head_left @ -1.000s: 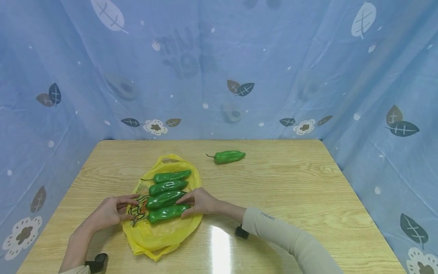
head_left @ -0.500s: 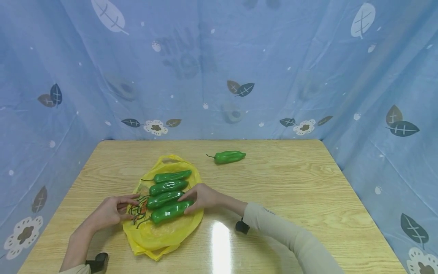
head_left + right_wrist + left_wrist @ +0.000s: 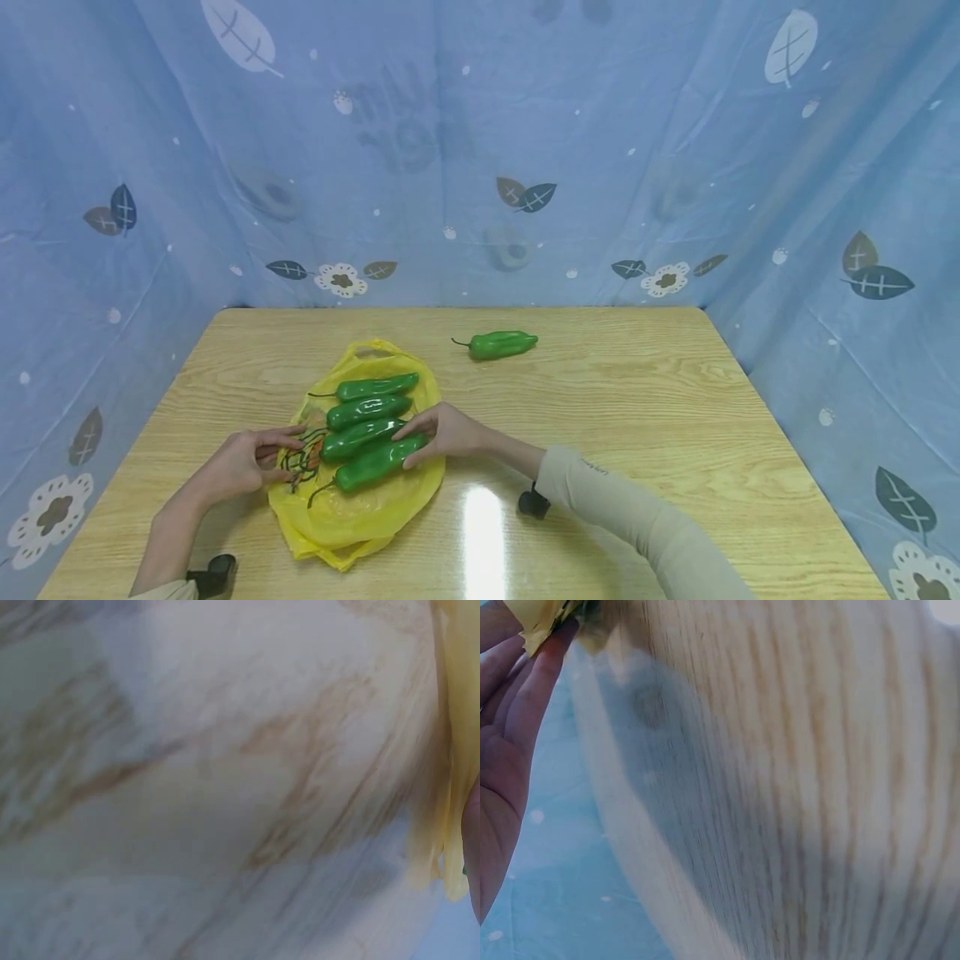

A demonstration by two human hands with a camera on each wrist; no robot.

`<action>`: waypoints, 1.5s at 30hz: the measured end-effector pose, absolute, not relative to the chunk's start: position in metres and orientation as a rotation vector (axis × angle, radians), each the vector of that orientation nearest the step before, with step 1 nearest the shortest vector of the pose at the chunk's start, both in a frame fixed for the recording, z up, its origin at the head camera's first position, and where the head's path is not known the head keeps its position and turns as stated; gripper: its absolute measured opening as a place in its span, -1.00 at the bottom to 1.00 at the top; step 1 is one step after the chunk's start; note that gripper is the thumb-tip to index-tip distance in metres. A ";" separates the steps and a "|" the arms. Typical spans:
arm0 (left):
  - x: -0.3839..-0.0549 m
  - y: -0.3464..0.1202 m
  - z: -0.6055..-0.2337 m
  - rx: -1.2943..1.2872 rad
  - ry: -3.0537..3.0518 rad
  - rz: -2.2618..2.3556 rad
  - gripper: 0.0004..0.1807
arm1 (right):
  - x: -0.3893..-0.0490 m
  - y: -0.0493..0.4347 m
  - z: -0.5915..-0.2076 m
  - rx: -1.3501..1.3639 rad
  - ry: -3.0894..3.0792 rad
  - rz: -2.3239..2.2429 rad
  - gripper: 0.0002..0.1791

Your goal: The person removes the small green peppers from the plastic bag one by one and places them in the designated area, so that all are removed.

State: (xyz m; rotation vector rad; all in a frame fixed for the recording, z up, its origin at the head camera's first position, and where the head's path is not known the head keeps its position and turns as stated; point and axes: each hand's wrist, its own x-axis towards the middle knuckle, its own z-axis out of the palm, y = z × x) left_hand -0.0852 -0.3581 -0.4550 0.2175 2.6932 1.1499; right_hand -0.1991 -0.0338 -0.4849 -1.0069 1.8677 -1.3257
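Observation:
Several long green peppers lie in a row on a flattened yellow plastic bag [image 3: 337, 533] at the left of the table in the head view. My right hand [image 3: 450, 432] pinches the right end of the nearest green pepper [image 3: 372, 465], whose stem points left and toward me. That pepper slants, its right end close against the green pepper behind it [image 3: 358, 439]. At the bag's left edge, beside the dark stems and printing, my left hand [image 3: 238, 463] pinches the plastic. Yellow plastic shows between its thumb and fingers [image 3: 536, 694] in the left wrist view.
One more green pepper [image 3: 502, 344] lies alone on the wooden table [image 3: 637, 417] behind and right of the bag. Blue leaf-print cloth [image 3: 465, 150] hangs around the table's back and sides.
The nearest pepper has shifted right and turned, its stem end swinging toward me. My right hand moved slightly right and away from me with it; my left hand has stayed in place.

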 end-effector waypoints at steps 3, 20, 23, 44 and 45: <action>-0.085 -0.358 -0.455 0.218 2.692 1.150 -0.59 | -0.196 -0.034 -0.485 -0.975 1.884 -1.336 -0.55; -0.086 -0.359 -0.457 0.225 2.701 1.157 -0.57 | -0.187 -0.044 -0.482 -0.968 2.031 -1.319 -0.60; -0.085 -0.357 -0.456 0.215 2.687 1.167 -0.57 | -0.187 -0.045 -0.482 -0.957 2.049 -1.311 -0.59; -0.084 -0.358 -0.454 0.236 2.684 1.141 -0.56 | -0.183 -0.004 -0.459 -1.031 2.000 -1.416 -0.55; -0.084 -0.358 -0.454 0.234 2.684 1.137 -0.56 | -0.182 -0.001 -0.457 -1.031 1.996 -1.434 -0.55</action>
